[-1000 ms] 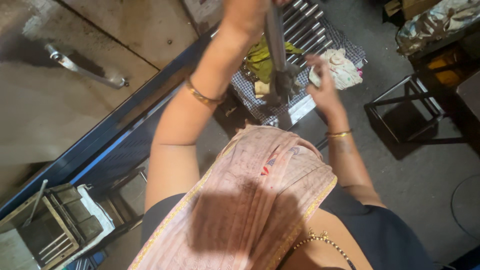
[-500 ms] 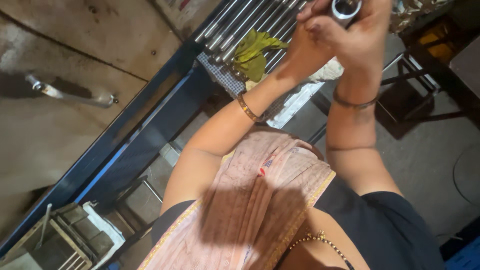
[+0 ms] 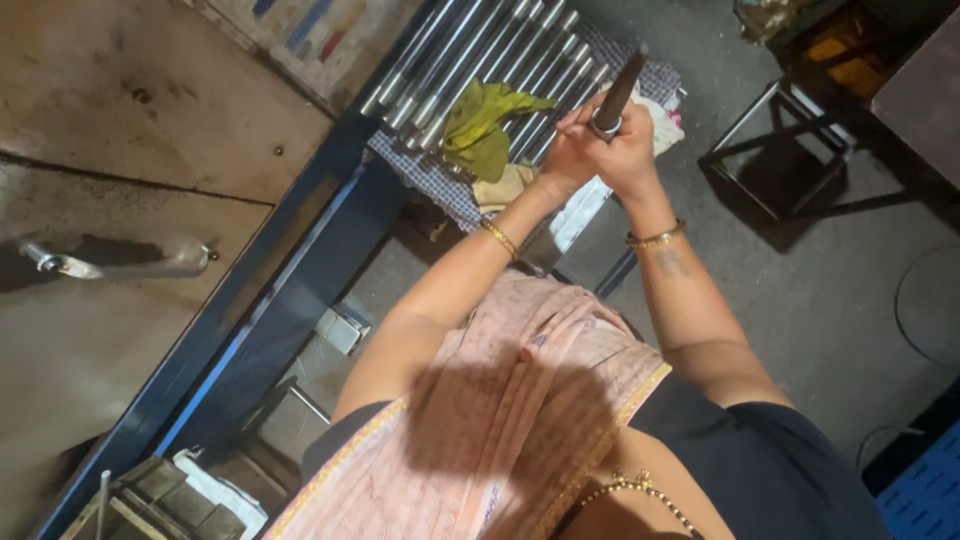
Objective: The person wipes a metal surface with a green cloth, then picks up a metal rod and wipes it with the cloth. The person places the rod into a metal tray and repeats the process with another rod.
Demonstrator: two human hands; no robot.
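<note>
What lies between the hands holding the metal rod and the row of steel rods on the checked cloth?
In the head view, a crumpled yellow-green rag lies between the hands holding the metal rod and the steel rods.

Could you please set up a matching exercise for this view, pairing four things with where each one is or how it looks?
Things:
1. metal rod
2. yellow-green rag
3. row of steel rods
4. stool frame

Places or states:
A. lying side by side on the checked cloth
B. standing on the grey floor to the right of the hands
C. gripped by both the left hand and the right hand
D. crumpled on top of the steel rods

Pairs: 1-C, 2-D, 3-A, 4-B
</note>
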